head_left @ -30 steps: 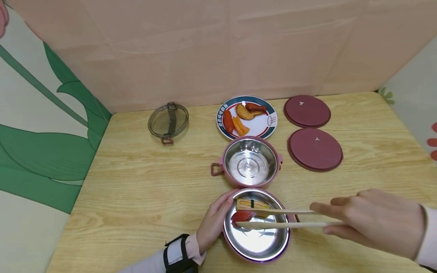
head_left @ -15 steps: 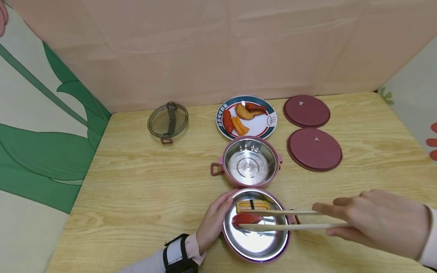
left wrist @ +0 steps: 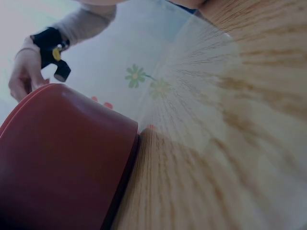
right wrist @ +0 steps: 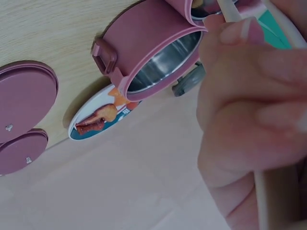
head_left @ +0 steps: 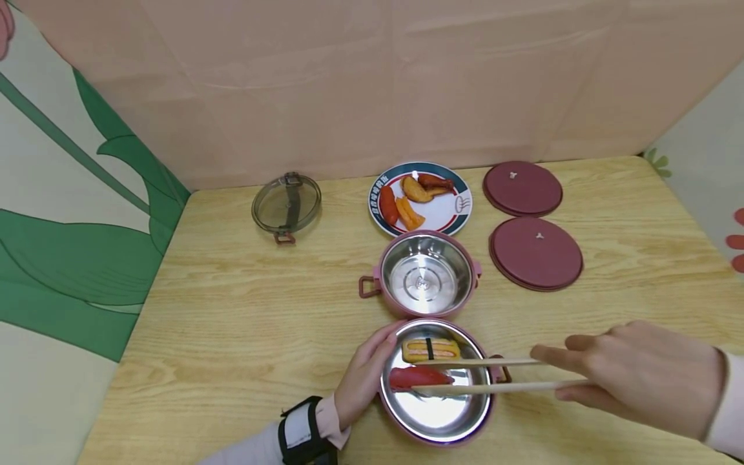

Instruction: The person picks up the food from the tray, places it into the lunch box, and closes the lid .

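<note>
In the head view my left hand (head_left: 365, 374) holds the left side of a round pink food container (head_left: 407, 434) lined with shiny steel, its thumb at the rim. My right hand (head_left: 633, 374) holds pale wooden tongs (head_left: 511, 387) between forefinger and thumb. Their tips reach into the container, one arm on each side of a long red food piece (head_left: 402, 379). Beside that piece lies a yellow food piece (head_left: 418, 351) with a black band. The container's outer wall (left wrist: 67, 153) fills the lower left of the left wrist view.
A second steel-lined container (head_left: 423, 278) stands just behind. Beyond it, a plate (head_left: 447, 216) bears several food pieces. Two maroon lids (head_left: 536, 253) lie to the right. A clear lid (head_left: 273, 213) is at the back left, before the pink backdrop (head_left: 349, 90).
The red piece has turned and settled lengthwise on the container's bottom, showing more of its length. The tong tips have shifted slightly right. My left hand stays put.
</note>
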The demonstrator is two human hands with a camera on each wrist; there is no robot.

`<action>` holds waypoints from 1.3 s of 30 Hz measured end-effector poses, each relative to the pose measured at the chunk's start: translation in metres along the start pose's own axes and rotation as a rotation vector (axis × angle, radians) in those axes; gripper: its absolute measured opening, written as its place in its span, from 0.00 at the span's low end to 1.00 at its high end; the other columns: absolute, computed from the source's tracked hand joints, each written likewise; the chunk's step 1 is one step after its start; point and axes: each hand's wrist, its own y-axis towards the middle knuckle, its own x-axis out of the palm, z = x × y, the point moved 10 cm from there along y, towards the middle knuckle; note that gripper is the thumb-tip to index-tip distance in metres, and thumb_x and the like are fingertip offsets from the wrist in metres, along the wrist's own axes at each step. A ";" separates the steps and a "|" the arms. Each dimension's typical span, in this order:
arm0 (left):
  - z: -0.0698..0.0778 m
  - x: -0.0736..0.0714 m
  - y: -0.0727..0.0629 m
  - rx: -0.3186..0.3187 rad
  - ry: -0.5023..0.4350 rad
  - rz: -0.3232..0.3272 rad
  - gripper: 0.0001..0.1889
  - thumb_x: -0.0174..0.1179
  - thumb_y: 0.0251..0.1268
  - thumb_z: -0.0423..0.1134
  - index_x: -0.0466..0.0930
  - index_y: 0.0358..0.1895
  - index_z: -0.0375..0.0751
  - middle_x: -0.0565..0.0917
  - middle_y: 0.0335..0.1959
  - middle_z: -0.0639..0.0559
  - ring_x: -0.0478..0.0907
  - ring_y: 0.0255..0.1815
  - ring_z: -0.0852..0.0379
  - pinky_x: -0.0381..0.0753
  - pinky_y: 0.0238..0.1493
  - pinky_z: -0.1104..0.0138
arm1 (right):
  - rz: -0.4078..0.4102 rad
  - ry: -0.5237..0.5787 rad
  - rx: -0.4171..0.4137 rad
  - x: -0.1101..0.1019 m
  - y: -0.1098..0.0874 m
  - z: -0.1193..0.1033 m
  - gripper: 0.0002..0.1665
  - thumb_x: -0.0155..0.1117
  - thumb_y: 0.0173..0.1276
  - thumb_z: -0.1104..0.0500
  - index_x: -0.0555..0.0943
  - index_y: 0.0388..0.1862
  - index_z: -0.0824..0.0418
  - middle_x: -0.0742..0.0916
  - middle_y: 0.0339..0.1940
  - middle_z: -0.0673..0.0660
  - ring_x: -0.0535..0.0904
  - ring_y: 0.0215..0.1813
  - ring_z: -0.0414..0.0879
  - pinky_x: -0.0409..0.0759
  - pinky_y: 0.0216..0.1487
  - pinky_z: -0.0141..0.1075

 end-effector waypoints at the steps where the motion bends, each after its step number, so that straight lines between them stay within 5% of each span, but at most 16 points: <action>1: 0.000 0.000 0.000 0.000 0.003 0.001 0.22 0.43 0.78 0.44 0.69 0.68 0.37 0.72 0.68 0.45 0.62 0.72 0.50 0.58 0.72 0.68 | -0.007 0.002 0.003 0.001 0.001 0.000 0.27 0.60 0.60 0.30 0.86 0.44 0.48 0.74 0.19 0.37 0.57 0.12 0.29 0.59 0.10 0.28; 7: 0.002 -0.001 0.000 0.002 0.012 0.011 0.22 0.43 0.78 0.43 0.69 0.68 0.37 0.72 0.68 0.44 0.62 0.72 0.50 0.57 0.73 0.65 | -0.125 0.032 0.058 0.010 0.004 0.007 0.28 0.59 0.61 0.29 0.86 0.46 0.47 0.76 0.20 0.39 0.59 0.12 0.30 0.62 0.11 0.28; 15: -0.001 -0.002 0.001 -0.021 0.016 0.014 0.22 0.43 0.78 0.44 0.69 0.68 0.39 0.72 0.68 0.46 0.62 0.72 0.50 0.54 0.75 0.57 | -0.029 -0.059 0.034 0.002 -0.001 0.008 0.29 0.61 0.57 0.27 0.86 0.46 0.45 0.80 0.24 0.40 0.65 0.12 0.32 0.66 0.11 0.31; 24: -0.003 -0.002 0.000 -0.023 0.033 0.015 0.22 0.43 0.78 0.45 0.70 0.68 0.40 0.72 0.68 0.47 0.62 0.73 0.50 0.53 0.76 0.55 | -0.015 -0.054 0.045 -0.001 -0.008 0.020 0.30 0.60 0.57 0.26 0.84 0.51 0.40 0.82 0.31 0.37 0.73 0.16 0.33 0.74 0.16 0.34; 35: -0.002 -0.002 0.000 -0.015 0.034 0.016 0.22 0.44 0.78 0.45 0.70 0.67 0.39 0.72 0.68 0.46 0.62 0.72 0.50 0.56 0.74 0.65 | 0.022 -0.018 0.072 -0.015 -0.012 0.032 0.30 0.66 0.55 0.30 0.83 0.53 0.43 0.86 0.34 0.43 0.59 0.12 0.24 0.68 0.13 0.29; 39: -0.002 -0.001 0.000 -0.015 0.030 0.012 0.22 0.43 0.78 0.45 0.70 0.68 0.39 0.72 0.68 0.46 0.62 0.72 0.50 0.57 0.73 0.68 | 0.038 -0.007 0.072 -0.022 -0.012 0.039 0.31 0.68 0.54 0.32 0.82 0.55 0.42 0.88 0.37 0.49 0.66 0.13 0.25 0.70 0.15 0.30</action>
